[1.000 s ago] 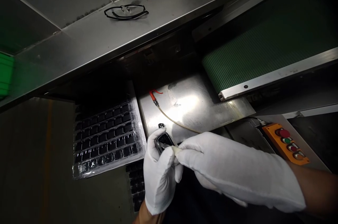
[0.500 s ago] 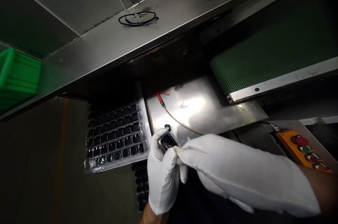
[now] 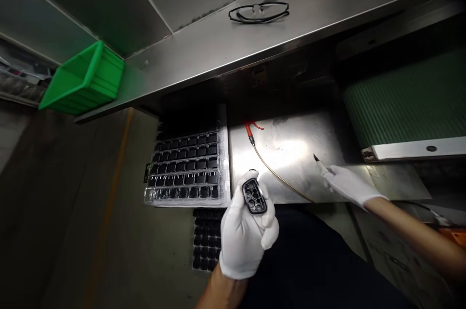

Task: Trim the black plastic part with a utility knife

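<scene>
A small black part (image 3: 254,196) with round recesses on its face is held by my gloved left hand (image 3: 244,224), between thumb and fingers. Over the metal table (image 3: 302,139), my gloved right hand (image 3: 340,181) grips a pale-handled tool (image 3: 320,163) with a dark pointed tip, angled up to the left. An air gun (image 3: 249,129) with a red handle and thin yellowish hose lies on the table between and beyond my hands.
A clear tray of black parts (image 3: 190,166) sits left of the table, with another tray (image 3: 206,246) lower down. Glasses (image 3: 259,12) and a green bin (image 3: 89,78) rest on the metal ledge (image 3: 204,59). A green conveyor belt (image 3: 411,100) is at the right.
My right hand has moved away from my left, out to the right, with the pale tool. The black part now shows its recessed face. The view has shifted left.
</scene>
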Available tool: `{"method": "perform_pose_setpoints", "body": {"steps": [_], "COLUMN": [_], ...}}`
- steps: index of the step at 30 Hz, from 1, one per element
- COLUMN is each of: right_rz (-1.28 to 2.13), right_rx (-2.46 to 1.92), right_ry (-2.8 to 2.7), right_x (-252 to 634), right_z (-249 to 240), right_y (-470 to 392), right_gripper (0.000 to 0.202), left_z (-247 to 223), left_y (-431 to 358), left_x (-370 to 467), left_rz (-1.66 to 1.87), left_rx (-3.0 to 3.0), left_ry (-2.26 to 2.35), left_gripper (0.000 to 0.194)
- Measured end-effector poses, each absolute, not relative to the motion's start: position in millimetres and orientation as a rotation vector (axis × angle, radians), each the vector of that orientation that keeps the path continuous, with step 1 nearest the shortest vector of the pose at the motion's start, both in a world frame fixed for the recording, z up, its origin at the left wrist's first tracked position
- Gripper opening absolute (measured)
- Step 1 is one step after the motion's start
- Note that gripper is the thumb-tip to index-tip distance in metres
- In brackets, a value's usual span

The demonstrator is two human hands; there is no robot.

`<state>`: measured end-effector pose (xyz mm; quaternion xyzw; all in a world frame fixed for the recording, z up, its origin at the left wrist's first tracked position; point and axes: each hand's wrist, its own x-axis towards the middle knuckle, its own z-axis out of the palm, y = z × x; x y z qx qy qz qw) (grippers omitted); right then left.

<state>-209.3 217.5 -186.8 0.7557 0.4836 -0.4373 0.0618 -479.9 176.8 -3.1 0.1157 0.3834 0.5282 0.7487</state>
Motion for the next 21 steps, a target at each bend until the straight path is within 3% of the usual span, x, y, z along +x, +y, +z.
{"method": "perform_pose_setpoints", "body": {"steps": [6,11,15,21], "right_rz": [-1.079,-0.835,-0.726,-0.808], "right_rx": [2.189,2.213,2.206,2.135], "right_ry": [1.453,1.552,1.823,2.12], "right_x": [-210.5,-211.9,-269.0,-403.1], "right_z": [-266.6,-253.0,-230.2,-236.4], "right_y": [242.5,259.3,288.7,370.7], "right_gripper": [0.031,0.031,0.037,0.061], "left_z": [-6.8,-14.9,-21.0,-20.4], "left_y": [171.6,172.8,182.4,192.2], "left_x": [-492.5,-511.5,-532.1,-571.7], "left_rz": [1.151,1.194,1.333,1.434], "left_rx": [0.216,0.25,-0.076,-0.265], "left_ry": [0.799,0.834,0.955,1.066], "left_gripper": [0.031,0.021,0.003,0.018]}}
